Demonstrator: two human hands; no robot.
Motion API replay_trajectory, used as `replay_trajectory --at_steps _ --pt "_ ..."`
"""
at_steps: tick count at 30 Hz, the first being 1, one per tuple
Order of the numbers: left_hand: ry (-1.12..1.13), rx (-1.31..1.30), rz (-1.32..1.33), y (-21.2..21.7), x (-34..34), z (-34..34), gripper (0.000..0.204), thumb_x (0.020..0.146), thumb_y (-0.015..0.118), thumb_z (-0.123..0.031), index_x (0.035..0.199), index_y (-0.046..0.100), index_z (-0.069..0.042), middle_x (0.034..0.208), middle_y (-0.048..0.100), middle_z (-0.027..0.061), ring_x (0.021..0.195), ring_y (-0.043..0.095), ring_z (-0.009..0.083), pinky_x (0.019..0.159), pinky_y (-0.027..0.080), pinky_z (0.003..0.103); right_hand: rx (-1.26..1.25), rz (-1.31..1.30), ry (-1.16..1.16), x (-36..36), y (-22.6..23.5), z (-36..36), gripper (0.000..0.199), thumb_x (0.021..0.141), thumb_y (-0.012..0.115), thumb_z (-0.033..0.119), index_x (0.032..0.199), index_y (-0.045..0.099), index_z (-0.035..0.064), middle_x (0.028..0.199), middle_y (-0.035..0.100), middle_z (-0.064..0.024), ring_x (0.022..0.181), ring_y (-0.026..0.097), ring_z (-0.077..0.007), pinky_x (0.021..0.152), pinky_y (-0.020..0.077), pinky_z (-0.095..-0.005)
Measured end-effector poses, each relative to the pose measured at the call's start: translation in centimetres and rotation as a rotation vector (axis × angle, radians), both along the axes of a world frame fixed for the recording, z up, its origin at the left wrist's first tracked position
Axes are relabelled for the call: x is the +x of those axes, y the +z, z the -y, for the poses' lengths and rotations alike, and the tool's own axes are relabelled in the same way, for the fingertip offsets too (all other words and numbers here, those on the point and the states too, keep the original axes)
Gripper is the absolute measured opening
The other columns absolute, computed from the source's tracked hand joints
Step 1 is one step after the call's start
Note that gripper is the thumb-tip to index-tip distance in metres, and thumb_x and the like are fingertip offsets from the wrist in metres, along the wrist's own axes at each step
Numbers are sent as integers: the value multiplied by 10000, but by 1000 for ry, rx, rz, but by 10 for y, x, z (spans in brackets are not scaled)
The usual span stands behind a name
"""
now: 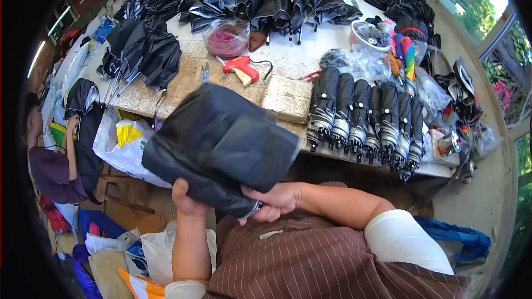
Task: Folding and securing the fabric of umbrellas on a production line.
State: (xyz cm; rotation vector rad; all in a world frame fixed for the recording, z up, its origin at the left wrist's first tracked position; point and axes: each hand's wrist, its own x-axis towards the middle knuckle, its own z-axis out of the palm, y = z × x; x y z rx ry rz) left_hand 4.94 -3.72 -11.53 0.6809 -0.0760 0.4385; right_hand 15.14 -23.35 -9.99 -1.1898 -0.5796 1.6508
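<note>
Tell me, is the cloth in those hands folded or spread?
Folded: the cloth overlaps itself in layers, held by left hand and right hand.

Centre: black cloth [227,127], smooth, faint sheen; 11 o'clock: glue gun [241,70], smooth plastic; 1 o'clock: rough block [286,97]; 2 o'clock: glossy plastic bag [370,66]

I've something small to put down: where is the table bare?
White tabletop shows bare between the glue gun and clear plastic; a smaller brown patch lies between the left black bundle and the nippers. Crowded: the right front edge, packed with folded umbrellas.
</note>
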Motion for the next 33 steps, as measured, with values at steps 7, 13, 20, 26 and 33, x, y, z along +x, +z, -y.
replay_trajectory --at_steps 7,13,20,26,33 --pt "232 -31 -334 -36 -14 -30 632 815 607 -475 1312 512 -96 1331 520 121 1198 512 266 1017 392 465 675 810 -526 -7 -51 -12 501 956 415 512 918 560 34 665 571 -71 450 426 -120 405 341 -253" --pt "-65 221 187 9 -11 -2 646 829 583 -393 1389 410 -122 1349 504 84 1221 493 261 1047 353 476 -18 -731 294 12 -54 14 364 949 435 370 804 566 62 550 459 -17 386 325 -86 340 228 -227" --pt "42 361 -11 25 -24 -7 601 832 561 -296 1379 413 -95 1338 507 83 1215 493 255 1054 347 453 292 768 -187 28 -20 29 292 866 476 122 1115 562 -4 1066 613 -163 968 563 -273 871 442 -387" --pt "600 531 -406 26 4 6 455 722 729 48 1148 581 -11 1104 639 82 935 622 161 866 472 271 66 793 -811 54 9 55 202 903 567 94 1069 626 -7 850 632 -43 691 563 -113 646 471 -210" --pt "622 1011 -289 21 3 40 531 688 752 28 1153 501 -24 1205 587 172 977 630 228 907 461 300 328 1122 -669 31 31 41 135 825 680 80 938 644 17 744 601 -21 607 523 -109 564 420 -237"
